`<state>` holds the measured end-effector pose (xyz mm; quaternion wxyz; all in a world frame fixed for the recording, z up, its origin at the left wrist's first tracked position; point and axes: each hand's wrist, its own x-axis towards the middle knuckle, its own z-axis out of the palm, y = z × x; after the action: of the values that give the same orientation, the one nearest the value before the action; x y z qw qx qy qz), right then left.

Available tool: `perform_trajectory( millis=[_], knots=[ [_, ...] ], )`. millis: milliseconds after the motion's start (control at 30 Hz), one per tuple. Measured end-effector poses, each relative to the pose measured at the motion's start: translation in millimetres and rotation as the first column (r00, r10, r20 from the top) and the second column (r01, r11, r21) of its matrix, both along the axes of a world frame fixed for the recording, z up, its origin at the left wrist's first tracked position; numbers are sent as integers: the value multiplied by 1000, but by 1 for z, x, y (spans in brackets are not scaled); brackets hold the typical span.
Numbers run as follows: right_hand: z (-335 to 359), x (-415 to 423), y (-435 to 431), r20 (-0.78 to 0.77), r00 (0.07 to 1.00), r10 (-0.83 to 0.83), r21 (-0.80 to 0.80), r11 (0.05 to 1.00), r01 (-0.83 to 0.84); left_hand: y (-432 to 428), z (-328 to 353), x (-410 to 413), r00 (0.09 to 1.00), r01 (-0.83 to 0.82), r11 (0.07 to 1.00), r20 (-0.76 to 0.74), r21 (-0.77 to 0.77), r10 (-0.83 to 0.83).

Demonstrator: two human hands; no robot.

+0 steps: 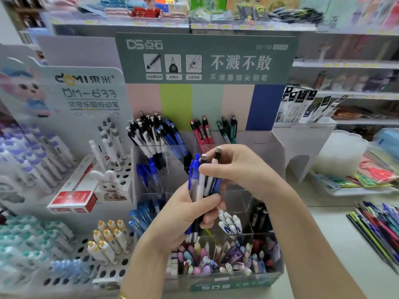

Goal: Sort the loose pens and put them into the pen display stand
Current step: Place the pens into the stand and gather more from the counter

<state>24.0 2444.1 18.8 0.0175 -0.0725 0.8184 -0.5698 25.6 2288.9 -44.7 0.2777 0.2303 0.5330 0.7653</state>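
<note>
Above the clear acrylic pen display stand [228, 284] | left hand [194, 214] is gripping blue-and-white plastic pens [201, 184] | right hand [237, 169] is pinching their tops | probably light, stiff, slippery; mid-barrel hold is looking safest

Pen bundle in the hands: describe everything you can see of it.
The pen bundle is a handful of plastic click pens held roughly upright, push buttons up and silvery tips down. Barrels are white, blue and dark, one with white lettering; blue clips stick out at the left. The left hand grips the lower part, and the right hand pinches the upper barrels. The bundle is held over the clear display stand.
</note>
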Motion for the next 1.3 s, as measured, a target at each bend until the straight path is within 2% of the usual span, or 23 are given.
perform_trajectory(
  millis=[267, 433, 567, 633, 700, 833, 967, 1033, 1100, 1167, 1200, 1300],
  knots=[
    [-2, -11, -10, 25, 999, 30, -57, 998, -29, -22, -3, 1, 999, -21, 999, -33, 30, 22],
    [-6, -15, -19, 12, 999, -33, -133, 990, 35, -33, -4, 1, 1000, 3, 998, 20, 68, -4],
    [-4, -17, -25, 116, 978, 175, -104, 981, -164, -42, -5, 0, 999, 31, 998, 13, 45, -32],
    [-2, -20, -31, 113, 972, 207, -59, 978, -201, -46, -5, 1, 999, 25, 999, 24, 27, -26],
    [-1, -26, -36, 73, 985, 158, -57, 986, -154, -49, -6, 1, 999, -19, 1000, 45, 18, 18],
    [3, -40, -40, 24, 999, -24, -222, 975, 29, -58, -8, 1, 992, -114, 994, 55, 2, 113],
    [2, -43, -53, 89, 989, 121, -246, 965, -96, -66, -7, 0, 989, -137, 991, 60, 2, 137],
    [7, -47, -59, 38, 995, 87, -220, 972, -77, -70, -5, -1, 982, -172, 985, 83, 12, 170],
    [17, -56, -64, -98, 992, -79, -267, 962, 51, -76, -4, -4, 961, -245, 968, 142, 47, 236],
    [30, -67, -69, -305, 913, -271, -249, 948, 199, -82, -2, -6, 939, -316, 947, 164, 63, 302],
    [35, -72, -73, -401, 861, -312, -206, 947, 246, -84, -1, -7, 932, -339, 938, 161, 65, 326],
    [39, -85, -92, -530, 806, -263, -60, 960, 274, -89, 3, -9, 916, -381, 921, 164, 82, 365]
  ],
)
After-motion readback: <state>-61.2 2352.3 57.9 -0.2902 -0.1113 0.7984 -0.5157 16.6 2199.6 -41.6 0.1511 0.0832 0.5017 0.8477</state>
